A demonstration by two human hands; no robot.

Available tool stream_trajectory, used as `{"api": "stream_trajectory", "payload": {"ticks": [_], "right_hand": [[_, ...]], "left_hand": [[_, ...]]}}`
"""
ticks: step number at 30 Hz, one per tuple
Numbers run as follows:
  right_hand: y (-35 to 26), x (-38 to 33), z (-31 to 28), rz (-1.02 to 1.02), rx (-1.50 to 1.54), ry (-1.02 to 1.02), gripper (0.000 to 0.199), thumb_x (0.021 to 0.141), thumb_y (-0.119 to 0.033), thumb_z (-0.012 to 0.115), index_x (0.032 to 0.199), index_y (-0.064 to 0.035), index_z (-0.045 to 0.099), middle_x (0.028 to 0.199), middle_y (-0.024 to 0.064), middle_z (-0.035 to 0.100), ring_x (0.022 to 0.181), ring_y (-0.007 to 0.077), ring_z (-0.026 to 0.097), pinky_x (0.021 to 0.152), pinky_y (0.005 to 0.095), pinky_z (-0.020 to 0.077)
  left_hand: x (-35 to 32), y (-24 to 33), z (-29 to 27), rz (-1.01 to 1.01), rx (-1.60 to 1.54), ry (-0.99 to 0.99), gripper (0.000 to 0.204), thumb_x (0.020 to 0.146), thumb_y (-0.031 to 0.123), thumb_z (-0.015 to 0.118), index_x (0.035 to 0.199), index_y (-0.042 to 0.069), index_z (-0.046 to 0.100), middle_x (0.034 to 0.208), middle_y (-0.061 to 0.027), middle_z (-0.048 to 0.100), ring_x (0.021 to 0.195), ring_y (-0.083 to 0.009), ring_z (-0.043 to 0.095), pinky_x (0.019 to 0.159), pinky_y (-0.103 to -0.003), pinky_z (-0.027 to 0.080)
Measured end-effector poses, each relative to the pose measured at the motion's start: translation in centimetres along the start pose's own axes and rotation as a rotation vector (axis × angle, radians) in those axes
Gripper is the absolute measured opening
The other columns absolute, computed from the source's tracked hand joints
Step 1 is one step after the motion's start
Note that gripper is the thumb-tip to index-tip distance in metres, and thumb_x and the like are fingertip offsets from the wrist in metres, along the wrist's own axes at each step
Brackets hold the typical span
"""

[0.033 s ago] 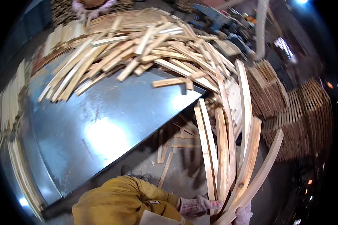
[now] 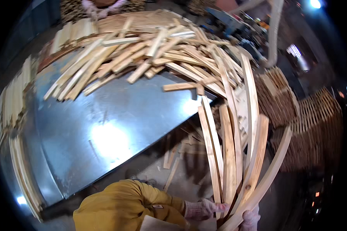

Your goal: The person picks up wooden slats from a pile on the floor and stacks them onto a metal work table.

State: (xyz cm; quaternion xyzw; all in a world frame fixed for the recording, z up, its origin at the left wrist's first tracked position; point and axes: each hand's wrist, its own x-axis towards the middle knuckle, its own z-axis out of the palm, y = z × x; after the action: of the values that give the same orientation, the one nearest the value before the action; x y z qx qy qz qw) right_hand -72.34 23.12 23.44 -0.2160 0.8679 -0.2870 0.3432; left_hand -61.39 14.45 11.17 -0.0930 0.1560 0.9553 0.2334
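Several long wooden slats (image 2: 229, 154) fan away from the person toward the heaped metal table (image 2: 104, 127); gloved left hand (image 2: 204, 210) grips their near ends, right hand (image 2: 250, 220) apparently gripping too.

Bare pale wood, sawn and matt, grain showing: long slats (image 2: 229, 154) gripped at their lower ends. Knitted cloth glove, pinkish white and fuzzy, on the left hand (image 2: 206, 209); same knit on the right hand (image 2: 250, 220). Mustard-yellow sleeve (image 2: 123, 204) of soft matt fabric. Sheet-metal table (image 2: 104, 127), smooth, glossy, with a bright glare patch. Heap of raw wooden strips (image 2: 150, 50) on it, dull and rough-edged. Grey floor (image 2: 189, 173), dusty, matt.
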Motion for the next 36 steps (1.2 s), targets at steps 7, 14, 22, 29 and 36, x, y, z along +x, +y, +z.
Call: {"api": "stream_trajectory", "payload": {"ticks": [7, 14, 22, 29, 36], "right_hand": [[-11.6, 9.7, 5.5, -0.505, -0.274, -0.326, 0.077, 0.077, -0.034, 0.068, 0.139, -0.0042, 0.035, 0.126, 0.016, 0.052, 0.111, 0.0274, 0.055, 0.091, 0.0343, 0.0459], [-28.9, 22.1, 21.3, -1.094, -0.495, -0.391, 0.074, 0.076, -0.044, 0.063, 0.132, -0.0001, 0.042, 0.118, 0.0225, 0.056, 0.113, 0.0334, 0.054, 0.092, 0.0385, 0.0438], [-18.5, 21.2, 33.9, -1.393, -0.487, -0.005, 0.069, 0.072, -0.033, 0.069, 0.128, -0.0031, 0.042, 0.118, 0.0218, 0.051, 0.109, 0.0385, 0.049, 0.095, 0.0441, 0.0406], [5.5, 19.3, 28.7, -0.529, -0.56, -0.161, 0.066, 0.08, -0.039, 0.064, 0.136, -0.0103, 0.041, 0.132, 0.0174, 0.047, 0.121, 0.0326, 0.047, 0.099, 0.0419, 0.04], [19.5, 15.1, 23.6, 0.188, -0.552, -0.325, 0.059, 0.083, -0.04, 0.059, 0.132, -0.0094, 0.046, 0.127, 0.0174, 0.053, 0.115, 0.036, 0.052, 0.096, 0.0405, 0.0417]], "left_hand": [[-7.0, 6.1, -7.6, 0.756, -0.214, 0.377, 0.025, 0.092, 0.022, 0.057, 0.106, 0.002, 0.058, 0.101, -0.0098, 0.06, 0.075, -0.0156, 0.054, 0.061, -0.027, 0.043], [-18.8, 18.3, -16.7, 1.138, -0.147, 0.856, 0.042, 0.093, 0.042, 0.053, 0.114, 0.006, 0.056, 0.102, -0.0086, 0.061, 0.086, -0.0246, 0.058, 0.072, -0.036, 0.049], [-25.3, 11.4, -29.9, 1.437, -0.882, 0.931, 0.024, 0.093, 0.024, 0.052, 0.105, 0.003, 0.049, 0.089, -0.0162, 0.058, 0.079, -0.0315, 0.061, 0.077, -0.05, 0.053], [-30.2, 2.2, -27.3, 1.05, 0.064, 2.158, 0.052, 0.091, 0.043, 0.052, 0.111, -0.005, 0.053, 0.1, -0.0145, 0.058, 0.088, -0.0233, 0.053, 0.082, -0.037, 0.045], [-23.7, 3.0, -20.3, 0.962, 0.844, 1.685, 0.032, 0.091, 0.02, 0.056, 0.113, -0.002, 0.06, 0.103, -0.0137, 0.064, 0.093, -0.0247, 0.061, 0.084, -0.032, 0.047]]}}
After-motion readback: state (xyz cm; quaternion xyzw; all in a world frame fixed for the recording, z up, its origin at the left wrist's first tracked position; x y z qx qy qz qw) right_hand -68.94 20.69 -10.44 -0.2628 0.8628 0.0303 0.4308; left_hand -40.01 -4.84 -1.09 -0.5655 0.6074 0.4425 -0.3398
